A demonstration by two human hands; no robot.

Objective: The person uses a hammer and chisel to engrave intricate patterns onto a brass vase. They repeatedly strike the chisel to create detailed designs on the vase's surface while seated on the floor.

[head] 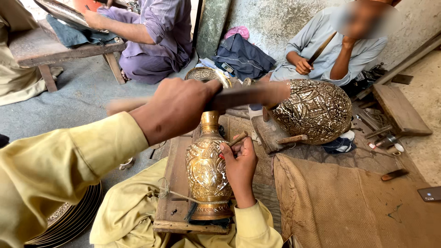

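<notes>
An engraved brass vase (206,172) stands upright on a low wooden bench (177,183) between my knees. My left hand (177,110) is raised above it, gripping the handle of a wooden-handled hammer (250,95) that is blurred with motion. My right hand (240,167) rests against the vase's right side and pinches a small chisel (238,138) whose tip meets the vase's shoulder. Both of my sleeves are yellow.
A large embossed brass pot (317,110) lies ahead on burlap (349,197), in front of a seated person holding a tool (321,48). Another person works at a bench (50,46) at the back left. Stacked metal plates (73,220) sit at the lower left; loose tools (381,135) lie to the right.
</notes>
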